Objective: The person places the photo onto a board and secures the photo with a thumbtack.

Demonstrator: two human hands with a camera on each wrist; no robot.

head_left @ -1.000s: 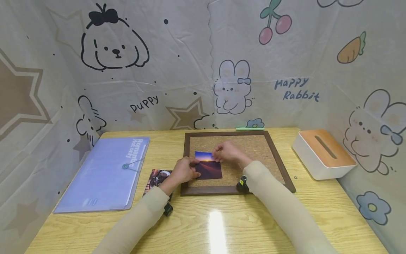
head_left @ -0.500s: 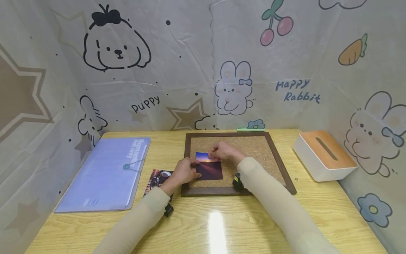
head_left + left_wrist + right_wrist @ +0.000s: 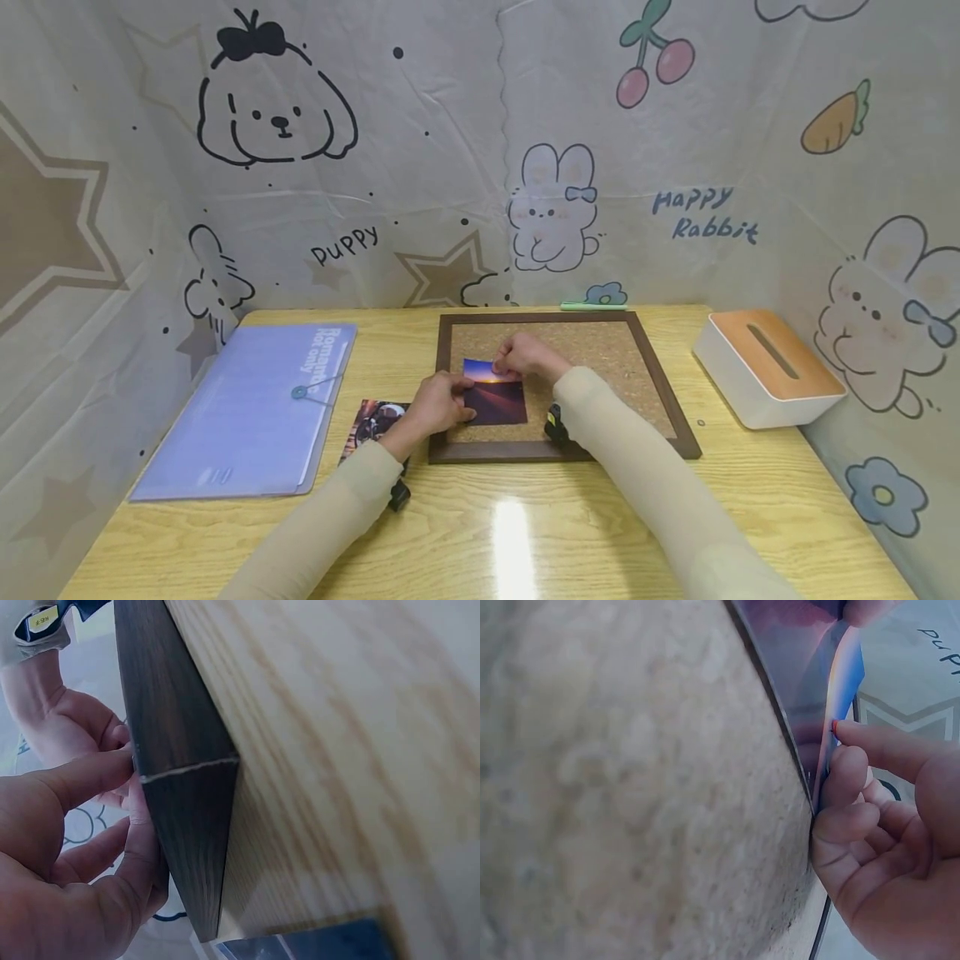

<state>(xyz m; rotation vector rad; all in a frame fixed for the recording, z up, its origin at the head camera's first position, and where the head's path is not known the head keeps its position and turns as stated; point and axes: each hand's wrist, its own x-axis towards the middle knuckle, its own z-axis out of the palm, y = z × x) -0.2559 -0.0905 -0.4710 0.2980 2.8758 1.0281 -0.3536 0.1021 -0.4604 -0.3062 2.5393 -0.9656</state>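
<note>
- Right grip [image 3: 528, 354] had shifted leftward over the photo [image 3: 495, 406] since a second earlier; it pinched a red pin [image 3: 835, 726] at the photo's upper part.
- Left grip [image 3: 437, 403] had thumb and forefinger spread, touching the photo's left edge.
- Photo lay on the board's [image 3: 592, 375] left half.
- Left of the board lay another print [image 3: 369, 421], then a folder [image 3: 232, 417].
- Rightward stood a box [image 3: 757, 362] on the counter [image 3: 465, 542].

The head view looks forward and down from above the near side, wide across the desk [image 3: 450, 542]. The left wrist's sits close at the dark frame's [image 3: 172, 690] near left corner; the right's skims the cork [image 3: 630, 780] toward the sunset photo [image 3: 799, 667], shared with the head view.
</note>
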